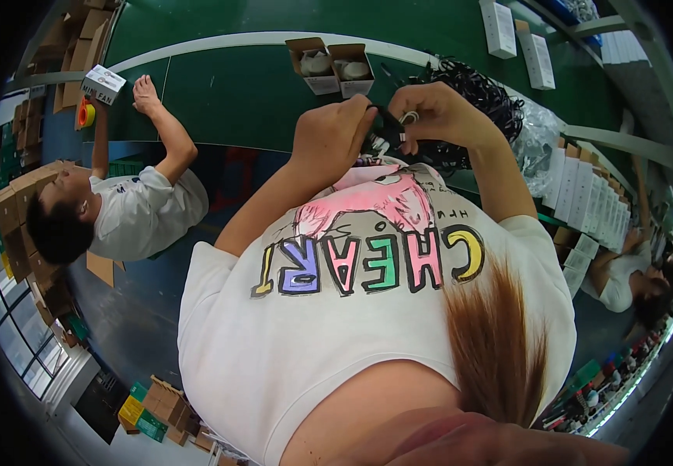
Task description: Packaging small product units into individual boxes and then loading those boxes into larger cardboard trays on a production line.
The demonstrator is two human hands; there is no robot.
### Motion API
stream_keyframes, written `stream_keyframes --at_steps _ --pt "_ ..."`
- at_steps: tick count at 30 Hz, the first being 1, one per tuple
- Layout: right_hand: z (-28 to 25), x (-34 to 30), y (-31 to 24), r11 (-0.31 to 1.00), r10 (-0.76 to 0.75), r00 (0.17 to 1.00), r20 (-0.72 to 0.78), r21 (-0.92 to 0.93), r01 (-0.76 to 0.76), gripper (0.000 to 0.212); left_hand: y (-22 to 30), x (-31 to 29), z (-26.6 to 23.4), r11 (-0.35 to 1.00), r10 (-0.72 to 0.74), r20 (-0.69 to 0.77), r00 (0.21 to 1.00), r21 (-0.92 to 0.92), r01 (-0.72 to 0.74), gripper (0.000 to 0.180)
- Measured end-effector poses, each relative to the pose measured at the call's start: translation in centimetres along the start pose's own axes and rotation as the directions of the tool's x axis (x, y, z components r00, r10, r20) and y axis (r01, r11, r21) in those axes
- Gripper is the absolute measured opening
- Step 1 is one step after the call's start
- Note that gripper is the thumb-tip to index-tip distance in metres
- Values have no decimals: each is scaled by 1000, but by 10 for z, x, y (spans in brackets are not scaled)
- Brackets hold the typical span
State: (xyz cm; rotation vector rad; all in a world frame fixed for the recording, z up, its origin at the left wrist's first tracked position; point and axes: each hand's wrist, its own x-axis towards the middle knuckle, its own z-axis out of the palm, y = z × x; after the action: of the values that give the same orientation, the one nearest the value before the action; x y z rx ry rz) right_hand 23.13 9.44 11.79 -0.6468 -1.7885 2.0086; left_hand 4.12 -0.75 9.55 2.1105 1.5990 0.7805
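Observation:
Close in front of my chest, both hands are closed on a black cable (384, 124). My left hand (329, 133) pinches it from the left with the fingers curled in. From the right, my right hand (441, 115) grips it between thumb and fingers, beside a small pale loop. Pale connector ends hang between the hands, too small to tell apart. Just beyond my right hand lies a tangled heap of black cables (472, 81). Past my left hand stand two open small cartons (320, 85) with white wrapped items inside.
A green workbench (220, 89) runs ahead. White boxes (499, 31) stand at the far right. Clear plastic bags (537, 151) and a row of white boxes (589, 194) are at right. Left, a co-worker (142, 210) touches a small box (104, 84); another person (624, 276) is far right.

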Motion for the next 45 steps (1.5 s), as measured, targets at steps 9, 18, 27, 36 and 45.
stream_keyframes --at_steps 9,18,27,36,45 --pt "14 7 11 927 28 989 -143 -366 -79 17 -6 -1 -18 997 36 90 995 60 -42 11" --pt "25 18 36 936 -320 944 84 -130 328 16 -19 -21 -1 62 -295 482 825 -852 520 13" --pt "13 40 74 985 -125 972 -198 94 145 17 -124 12 42 816 -460 -357 813 -531 228 50" --pt "22 71 108 978 -182 938 -296 43 203 17 -175 59 44 998 -65 201 977 13 64 31" --pt "18 70 126 33 -454 872 181 -975 219 13 -166 49 61 885 -344 182 921 -265 383 24"
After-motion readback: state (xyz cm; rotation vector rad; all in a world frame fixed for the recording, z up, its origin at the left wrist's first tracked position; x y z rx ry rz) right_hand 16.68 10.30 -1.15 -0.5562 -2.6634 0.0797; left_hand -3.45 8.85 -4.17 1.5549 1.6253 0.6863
